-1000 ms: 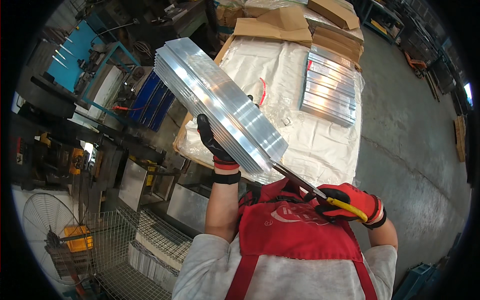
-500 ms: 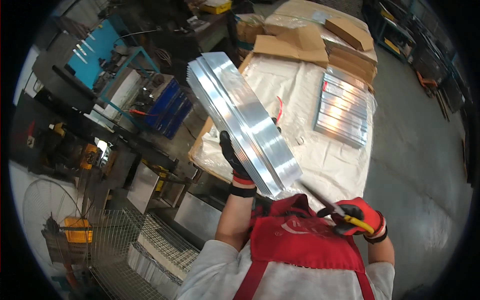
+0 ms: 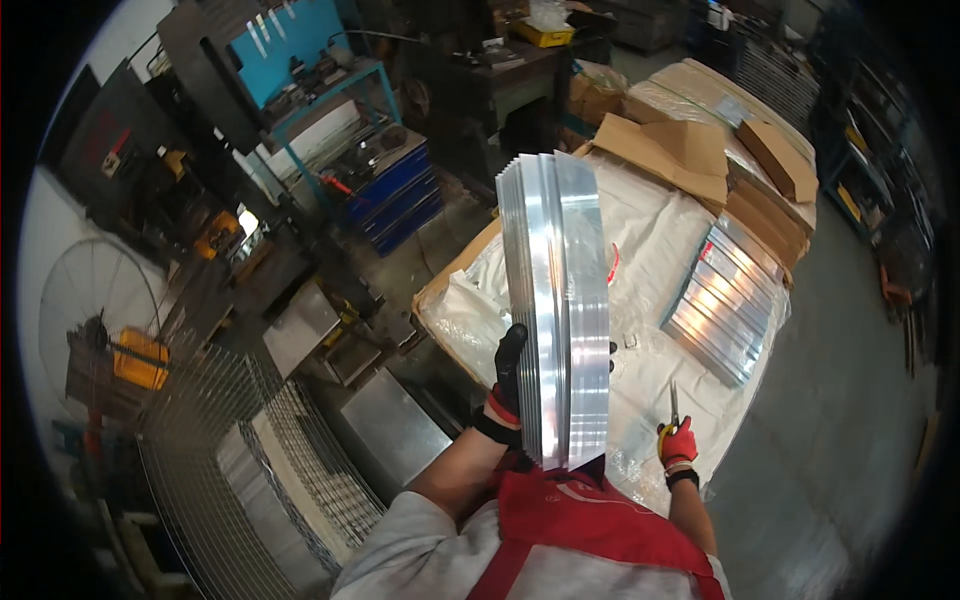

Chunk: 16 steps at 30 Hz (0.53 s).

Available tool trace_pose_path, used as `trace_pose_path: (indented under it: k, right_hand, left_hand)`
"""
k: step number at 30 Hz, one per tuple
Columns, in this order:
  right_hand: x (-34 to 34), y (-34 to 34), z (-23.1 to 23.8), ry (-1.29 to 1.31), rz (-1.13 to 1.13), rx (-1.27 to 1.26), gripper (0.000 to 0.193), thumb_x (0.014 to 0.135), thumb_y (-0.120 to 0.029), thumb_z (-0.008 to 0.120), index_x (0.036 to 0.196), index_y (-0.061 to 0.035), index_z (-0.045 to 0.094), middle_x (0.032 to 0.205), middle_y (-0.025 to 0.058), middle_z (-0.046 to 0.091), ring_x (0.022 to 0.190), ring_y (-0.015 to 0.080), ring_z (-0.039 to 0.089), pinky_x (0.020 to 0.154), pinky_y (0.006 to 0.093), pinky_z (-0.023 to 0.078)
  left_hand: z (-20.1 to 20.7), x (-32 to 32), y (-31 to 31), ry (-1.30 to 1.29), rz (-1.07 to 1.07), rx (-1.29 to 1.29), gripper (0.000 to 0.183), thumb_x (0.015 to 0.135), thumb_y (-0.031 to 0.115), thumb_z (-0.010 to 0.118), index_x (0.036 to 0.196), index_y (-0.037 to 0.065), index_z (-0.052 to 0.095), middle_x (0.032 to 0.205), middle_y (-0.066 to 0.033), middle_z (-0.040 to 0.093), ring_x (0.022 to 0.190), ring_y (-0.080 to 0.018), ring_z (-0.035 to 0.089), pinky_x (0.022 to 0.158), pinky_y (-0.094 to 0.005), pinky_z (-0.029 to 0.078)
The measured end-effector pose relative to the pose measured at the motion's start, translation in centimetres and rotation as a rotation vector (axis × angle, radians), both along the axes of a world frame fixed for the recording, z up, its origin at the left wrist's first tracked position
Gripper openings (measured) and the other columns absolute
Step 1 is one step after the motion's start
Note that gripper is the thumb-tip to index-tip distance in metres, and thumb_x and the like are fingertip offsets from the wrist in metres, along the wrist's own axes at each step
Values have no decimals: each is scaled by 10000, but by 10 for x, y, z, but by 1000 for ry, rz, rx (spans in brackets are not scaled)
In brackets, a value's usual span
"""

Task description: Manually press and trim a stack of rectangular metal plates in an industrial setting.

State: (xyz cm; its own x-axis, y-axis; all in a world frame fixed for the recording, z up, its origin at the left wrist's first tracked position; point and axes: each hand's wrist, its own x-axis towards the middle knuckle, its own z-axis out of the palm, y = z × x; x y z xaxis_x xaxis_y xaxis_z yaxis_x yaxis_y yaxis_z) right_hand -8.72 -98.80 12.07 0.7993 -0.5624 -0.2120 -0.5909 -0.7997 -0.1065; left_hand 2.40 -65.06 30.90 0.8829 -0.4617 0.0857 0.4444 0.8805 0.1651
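My left hand [image 3: 508, 375], in a black and red glove, is closed round a long stack of shiny metal profiles [image 3: 560, 320]. The stack stands on end before my chest, its ribbed edge to the left; dark fingertips show past its right side. My right hand [image 3: 677, 442], in a red and black glove, is closed on yellow-handled scissors [image 3: 674, 403], their blades pointing away from me over the white-covered pallet [image 3: 650, 345]. Farther right on the cover lies a second batch of metal profiles [image 3: 727, 300], side by side. A red strip [image 3: 613, 262] lies partly behind the held stack.
Opened cardboard [image 3: 665, 155] lies at the pallet's far end. To my left are a wire cage [image 3: 215, 450], a metal box [image 3: 397, 424] and a blue drawer cabinet [image 3: 398, 200]. Grey floor [image 3: 800, 430] runs along the right.
The stack has swung from a leftward lean to nearly upright. My right hand has moved with the scissors from beside my apron out over the white cover. The whole view has shifted.
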Motion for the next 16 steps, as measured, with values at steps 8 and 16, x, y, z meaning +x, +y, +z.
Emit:
trace_pose_path:
  k: [8,16]
  right_hand:
    - [-5,-28,-69,352,260,211,743,583,-457,669,1182,-78,445,1117,123,516,1033,305,505,869,376,406]
    - [79,82,187,-839,396,980,272,833,-203,561,1071,-76,534,1145,120,519,1036,232,514,877,341,401]
  left_hand:
    - [36,-30,-10,-12,-131,68,773,740,552,493,1279,19,338,1194,-285,433,1040,-390,493,905,-464,380]
    - [12,-47,-38,-42,-83,91,739,754,526,480,1282,29,336,1200,-288,427,1076,-395,464,925,-511,343]
